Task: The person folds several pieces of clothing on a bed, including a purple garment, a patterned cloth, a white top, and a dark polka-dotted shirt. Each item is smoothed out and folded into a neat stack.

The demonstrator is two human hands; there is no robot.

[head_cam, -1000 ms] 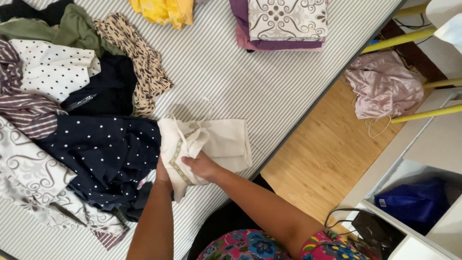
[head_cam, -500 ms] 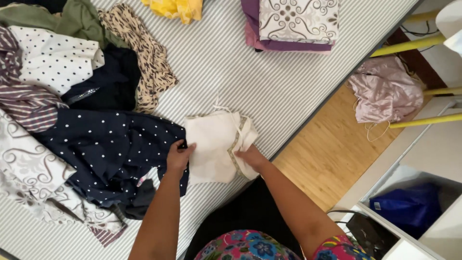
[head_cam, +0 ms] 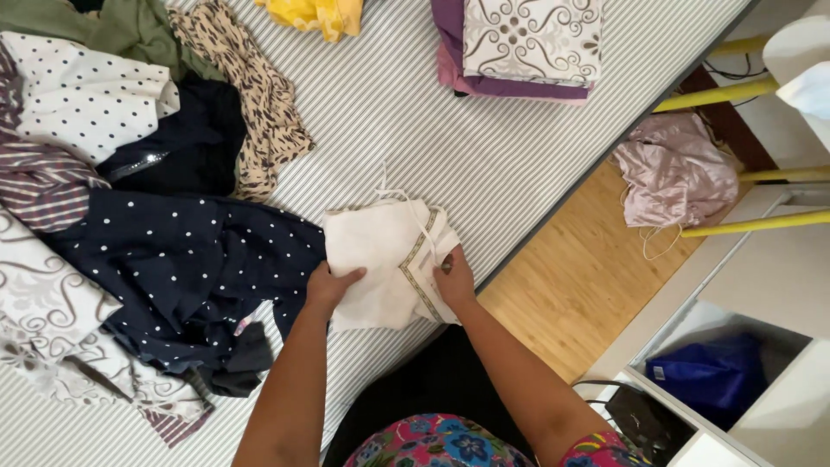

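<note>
While the white garment (head_cam: pixel 385 264) is being flattened on the striped bed cover (head_cam: pixel 484 156), its shape is being seen to differ from a moment ago: what was being held as a loose, bunched bundle is now being laid as a compact, nearly square fold, and it is being kept slightly further right, just beside the navy dotted cloth (head_cam: pixel 181 268). The left hand (head_cam: pixel 328 285) is being pressed on the fold's left edge, fingers curled over the cloth and gripping it lightly. The right hand (head_cam: pixel 454 275) is being laid on the right edge, beside a strip of patterned trim, fingers bent and pinching that edge. Judged from this, the folding of this piece is being brought close to its end. A pile of unfolded clothes (head_cam: pixel 86 130) is being left to the left, and a folded stack (head_cam: pixel 519 43) is being kept well apart at the top, near the bed's edge
</note>
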